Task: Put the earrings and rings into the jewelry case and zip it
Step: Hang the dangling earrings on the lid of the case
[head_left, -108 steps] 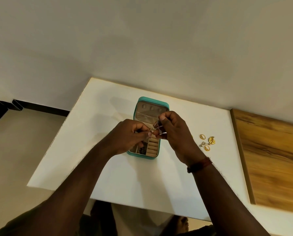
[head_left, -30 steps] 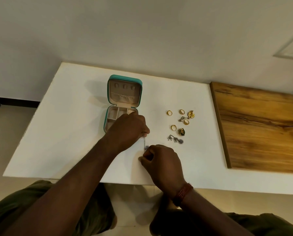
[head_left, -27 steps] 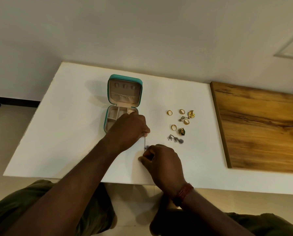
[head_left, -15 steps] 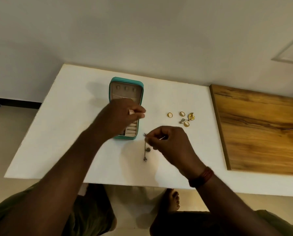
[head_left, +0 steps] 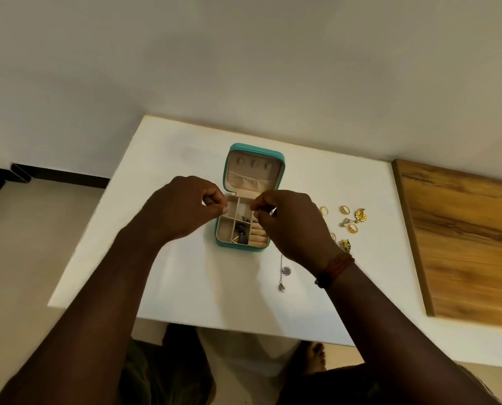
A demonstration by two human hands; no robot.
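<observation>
Teal jewelry case (head_left: 238, 248) sits open on a white table (head_left: 168, 273), lid raised, with dark and silver pieces in its middle compartments. Left hand (head_left: 182, 210) is at the case's left edge, fingers curled, thumb and forefinger tips together; I cannot tell if they hold anything. Right hand (head_left: 293, 229), over the case's right side, pinches a small dark piece (head_left: 273, 212). Silver drop earring (head_left: 285, 271) lies near the right wrist. Gold rings and earrings (head_left: 360, 215) lie right of the case, near a wooden board (head_left: 463, 238).

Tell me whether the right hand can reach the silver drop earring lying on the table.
Probably yes: the silver drop earring lies on bare table just beside the right hand, nothing on it, though its fingers seem busy pinching something.
</observation>
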